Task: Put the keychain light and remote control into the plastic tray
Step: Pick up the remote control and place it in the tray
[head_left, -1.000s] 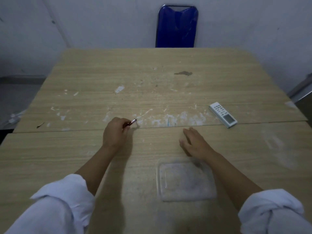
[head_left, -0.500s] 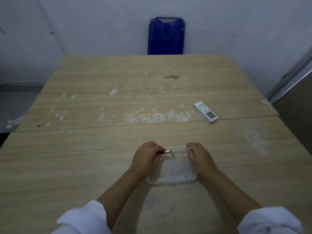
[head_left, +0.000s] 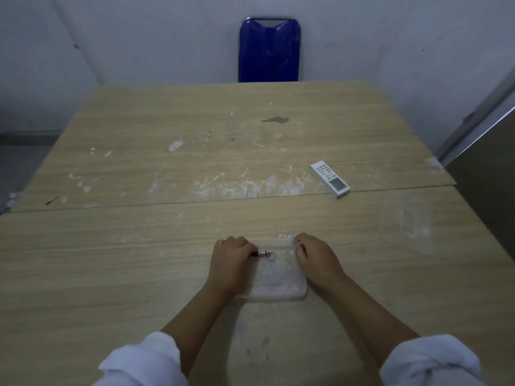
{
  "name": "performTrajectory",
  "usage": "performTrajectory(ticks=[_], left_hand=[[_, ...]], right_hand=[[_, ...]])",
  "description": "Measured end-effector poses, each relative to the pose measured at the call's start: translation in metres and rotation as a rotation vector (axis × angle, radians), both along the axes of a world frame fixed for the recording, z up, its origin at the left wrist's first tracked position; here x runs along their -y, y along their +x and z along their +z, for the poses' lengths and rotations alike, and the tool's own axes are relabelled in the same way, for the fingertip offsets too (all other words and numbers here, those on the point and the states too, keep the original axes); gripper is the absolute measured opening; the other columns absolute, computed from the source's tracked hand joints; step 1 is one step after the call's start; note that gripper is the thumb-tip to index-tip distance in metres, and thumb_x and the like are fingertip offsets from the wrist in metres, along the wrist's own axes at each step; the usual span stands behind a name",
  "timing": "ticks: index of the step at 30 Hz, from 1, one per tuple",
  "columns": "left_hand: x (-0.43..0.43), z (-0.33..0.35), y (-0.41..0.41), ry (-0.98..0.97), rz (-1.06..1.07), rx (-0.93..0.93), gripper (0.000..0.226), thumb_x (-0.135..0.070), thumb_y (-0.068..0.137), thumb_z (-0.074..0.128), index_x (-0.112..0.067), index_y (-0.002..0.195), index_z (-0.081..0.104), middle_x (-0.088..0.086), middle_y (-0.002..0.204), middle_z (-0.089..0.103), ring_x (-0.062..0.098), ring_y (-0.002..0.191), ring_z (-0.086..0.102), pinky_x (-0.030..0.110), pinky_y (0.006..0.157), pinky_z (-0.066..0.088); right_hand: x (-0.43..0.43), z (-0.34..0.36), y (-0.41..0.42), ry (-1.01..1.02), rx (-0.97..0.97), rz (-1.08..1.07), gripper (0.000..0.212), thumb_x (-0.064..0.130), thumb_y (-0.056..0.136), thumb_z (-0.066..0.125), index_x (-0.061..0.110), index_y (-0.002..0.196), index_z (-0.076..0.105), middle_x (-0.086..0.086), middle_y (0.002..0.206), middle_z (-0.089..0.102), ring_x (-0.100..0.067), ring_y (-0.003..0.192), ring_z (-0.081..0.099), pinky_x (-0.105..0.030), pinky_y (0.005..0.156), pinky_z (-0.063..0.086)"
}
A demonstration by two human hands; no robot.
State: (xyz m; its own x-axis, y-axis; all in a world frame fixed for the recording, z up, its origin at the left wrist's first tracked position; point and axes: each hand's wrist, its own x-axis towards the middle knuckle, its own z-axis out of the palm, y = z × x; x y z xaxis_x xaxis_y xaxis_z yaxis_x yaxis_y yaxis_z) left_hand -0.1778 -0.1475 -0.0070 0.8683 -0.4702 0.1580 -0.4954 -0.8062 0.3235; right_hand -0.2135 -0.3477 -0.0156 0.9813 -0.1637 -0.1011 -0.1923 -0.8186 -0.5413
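At the left edge of the clear, shallow, rectangular plastic tray [head_left: 274, 282], the person's left hand [head_left: 230, 264] has its grip closed on the red end of a small red-and-silver keychain light [head_left: 261, 254], which juts rightward over the tray's far-left corner with its metal ring [head_left: 271, 257] hanging at the tip. Whether the ring already touches the tray floor is hard to tell. To the right of the tray, the right hand [head_left: 315, 260] pinches the tray's far-right rim, fingers closed on the thin plastic, apparently steadying it.

To finish this step well, the left hand should probably carry the light a little further over the middle of the tray and lower it before letting go, so that it does not roll out over the low rim; the right hand's hold should keep the flimsy tray from sliding. The long white remote control [head_left: 329, 178], with grey buttons and a small screen, lies beyond and to the right of the tray, well apart from it, and is not yet handled.

Around the tray spreads a pale wood-grain tabletop [head_left: 117, 260], scuffed with white patches and crossed by a seam beyond the tray. Far beyond it stands a glossy blue chair back [head_left: 269, 48] against a plain whitish wall [head_left: 139, 34].
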Motion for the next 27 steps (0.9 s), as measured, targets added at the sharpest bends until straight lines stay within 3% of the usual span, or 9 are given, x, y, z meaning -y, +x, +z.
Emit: performTrajectory(ticks=[4, 8, 12, 15, 18, 23, 27], left_hand=[[-0.001, -0.002, -0.001, -0.138, 0.054, 0.004, 0.008, -0.017, 0.072, 0.073, -0.018, 0.081, 0.073, 0.003, 0.078, 0.071, 0.026, 0.070, 0.063, 0.037, 0.061, 0.048], [-0.010, -0.010, 0.005, -0.263, 0.169, 0.021, 0.018, -0.002, 0.077, 0.063, -0.010, 0.093, 0.068, 0.010, 0.092, 0.061, 0.027, 0.084, 0.057, 0.037, 0.070, 0.050], [-0.012, -0.012, 0.010, -0.379, 0.285, 0.007, 0.016, -0.004, 0.083, 0.061, -0.012, 0.096, 0.068, 0.006, 0.096, 0.058, 0.020, 0.090, 0.054, 0.029, 0.079, 0.044], [-0.013, -0.013, 0.013, -0.458, 0.333, 0.006, 0.017, -0.001, 0.082, 0.062, -0.012, 0.093, 0.068, 0.002, 0.094, 0.057, 0.018, 0.089, 0.054, 0.028, 0.080, 0.044], [-0.015, -0.015, 0.016, -0.501, 0.373, 0.015, 0.019, 0.001, 0.082, 0.062, -0.013, 0.094, 0.068, -0.003, 0.092, 0.054, 0.015, 0.088, 0.054, 0.026, 0.080, 0.045], [-0.029, -0.021, 0.017, -0.561, 0.450, -0.020, 0.018, -0.005, 0.087, 0.058, -0.019, 0.093, 0.066, -0.006, 0.092, 0.055, 0.001, 0.082, 0.052, 0.006, 0.076, 0.038], [-0.038, -0.028, 0.012, -0.619, 0.522, -0.140, 0.019, -0.015, 0.088, 0.057, -0.032, 0.093, 0.062, -0.014, 0.089, 0.060, -0.004, 0.081, 0.057, 0.001, 0.069, 0.042]], right_hand=[[0.011, 0.004, 0.010, 0.022, 0.033, 0.023, 0.028, 0.028, 0.095, 0.044, 0.012, 0.082, 0.062, -0.007, 0.080, 0.064, -0.023, 0.073, 0.057, -0.038, 0.067, 0.046], [0.036, 0.009, 0.040, -0.039, 0.095, -0.055, 0.023, 0.013, 0.092, 0.047, 0.003, 0.078, 0.062, -0.015, 0.080, 0.060, -0.031, 0.077, 0.056, -0.037, 0.066, 0.043], [0.066, 0.016, 0.076, -0.140, 0.164, -0.234, 0.021, 0.003, 0.083, 0.053, 0.002, 0.098, 0.068, -0.020, 0.107, 0.063, -0.036, 0.104, 0.054, -0.042, 0.087, 0.050], [0.087, 0.016, 0.099, -0.260, 0.092, -0.290, 0.038, 0.005, 0.083, 0.054, 0.006, 0.121, 0.057, -0.020, 0.127, 0.051, -0.039, 0.116, 0.043, -0.042, 0.095, 0.043], [0.103, 0.011, 0.116, -0.223, 0.008, -0.296, 0.049, 0.009, 0.087, 0.056, 0.006, 0.134, 0.044, -0.021, 0.141, 0.040, -0.041, 0.125, 0.037, -0.046, 0.102, 0.040], [0.116, 0.000, 0.128, -0.146, 0.019, -0.333, 0.040, 0.006, 0.085, 0.057, 0.001, 0.125, 0.051, -0.028, 0.123, 0.054, -0.045, 0.113, 0.047, -0.049, 0.095, 0.046], [0.111, -0.006, 0.124, -0.093, 0.099, -0.366, 0.043, 0.006, 0.082, 0.061, 0.001, 0.125, 0.054, -0.028, 0.118, 0.057, -0.044, 0.111, 0.050, -0.047, 0.094, 0.046]])
